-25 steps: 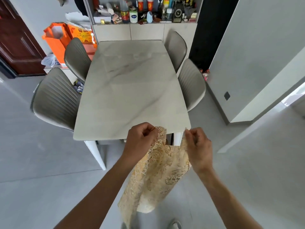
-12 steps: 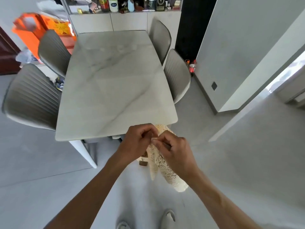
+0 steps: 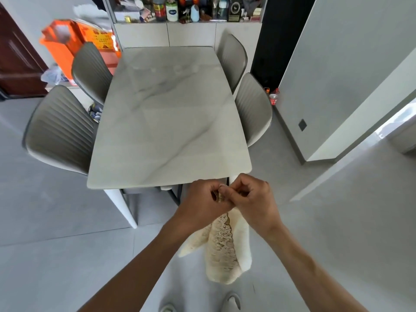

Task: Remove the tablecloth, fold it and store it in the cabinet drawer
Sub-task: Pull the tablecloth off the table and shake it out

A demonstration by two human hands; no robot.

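The cream and gold patterned tablecloth [image 3: 222, 251] hangs folded in a narrow strip below my hands, just off the near right corner of the marble table [image 3: 166, 122]. My left hand [image 3: 204, 199] and my right hand [image 3: 252, 199] are pressed together, both pinching the cloth's top edge. The cloth's upper part is hidden behind my fingers. A beige cabinet [image 3: 186, 33] stands against the far wall behind the table; I cannot see a drawer front from here.
Two grey chairs [image 3: 60, 131] stand on the table's left and two [image 3: 254, 109] on its right. Orange bags [image 3: 74, 43] sit at the far left. Bottles and jars [image 3: 171, 10] crowd the cabinet shelf. A wall corner [image 3: 315, 154] juts out at right. My feet [image 3: 231, 300] show below.
My hands, apart a second ago with the cloth spread between them, came together and doubled the cloth into a narrower hanging strip. The view shifted slightly.
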